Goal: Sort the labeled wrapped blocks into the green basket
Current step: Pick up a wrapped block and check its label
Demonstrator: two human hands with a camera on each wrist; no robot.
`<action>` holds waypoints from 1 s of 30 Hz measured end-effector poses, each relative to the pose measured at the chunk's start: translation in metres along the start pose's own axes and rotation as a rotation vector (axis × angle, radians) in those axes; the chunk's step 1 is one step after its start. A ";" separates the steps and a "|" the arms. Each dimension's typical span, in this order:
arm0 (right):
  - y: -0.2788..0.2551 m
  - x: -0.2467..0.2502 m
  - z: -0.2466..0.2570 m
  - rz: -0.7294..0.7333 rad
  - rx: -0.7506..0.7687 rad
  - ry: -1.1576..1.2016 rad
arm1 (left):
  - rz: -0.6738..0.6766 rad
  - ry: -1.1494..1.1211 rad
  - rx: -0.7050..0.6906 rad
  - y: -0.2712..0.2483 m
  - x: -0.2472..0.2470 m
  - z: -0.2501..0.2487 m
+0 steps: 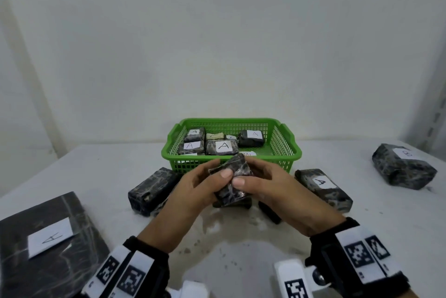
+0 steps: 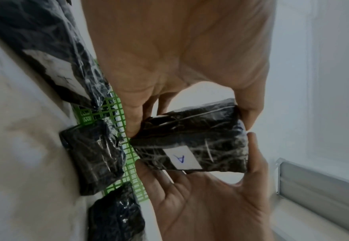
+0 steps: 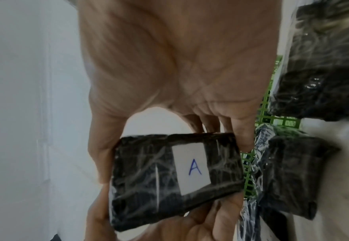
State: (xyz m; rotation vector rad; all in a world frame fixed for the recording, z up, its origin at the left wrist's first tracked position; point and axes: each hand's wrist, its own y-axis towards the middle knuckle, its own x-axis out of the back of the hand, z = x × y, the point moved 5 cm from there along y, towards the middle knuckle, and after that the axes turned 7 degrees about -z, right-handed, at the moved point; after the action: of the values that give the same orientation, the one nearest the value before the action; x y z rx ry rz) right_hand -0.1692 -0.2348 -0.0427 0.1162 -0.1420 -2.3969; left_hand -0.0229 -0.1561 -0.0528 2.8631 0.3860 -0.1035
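Head view: left hand point(image 1: 193, 189) and right hand point(image 1: 277, 191) grasp the wrapped block point(image 1: 233, 180) by its ends; film looks slippery, block seemingly stiff and light.

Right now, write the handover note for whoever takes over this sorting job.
Left hand and right hand: both grip one wrapped block in front of the green basket. Its label, seen from the wrists, reads A.
Done: several A blocks lie in the basket.
Left: the held block; an A block on the table to the right; an unlabeled-side block to the left; a big flat A pack near left. A B block sits far right.
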 end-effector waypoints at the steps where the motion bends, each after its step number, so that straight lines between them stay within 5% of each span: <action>1: -0.001 -0.001 0.000 0.015 0.003 0.007 | -0.029 0.014 -0.009 0.000 0.003 -0.001; 9: 0.001 0.001 0.005 -0.069 0.067 0.085 | -0.005 0.026 0.000 -0.003 0.001 0.001; 13: -0.004 -0.005 0.007 0.023 0.029 0.118 | -0.036 -0.034 -0.053 -0.003 0.001 -0.010; 30: -0.008 0.001 0.013 -0.054 -0.044 0.017 | -0.085 -0.071 -0.043 -0.006 0.001 -0.015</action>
State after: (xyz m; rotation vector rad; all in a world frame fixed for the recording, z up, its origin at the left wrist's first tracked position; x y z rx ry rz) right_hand -0.1770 -0.2288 -0.0312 0.1208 -0.0791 -2.4505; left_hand -0.0227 -0.1462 -0.0402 2.7919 0.4892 -0.2086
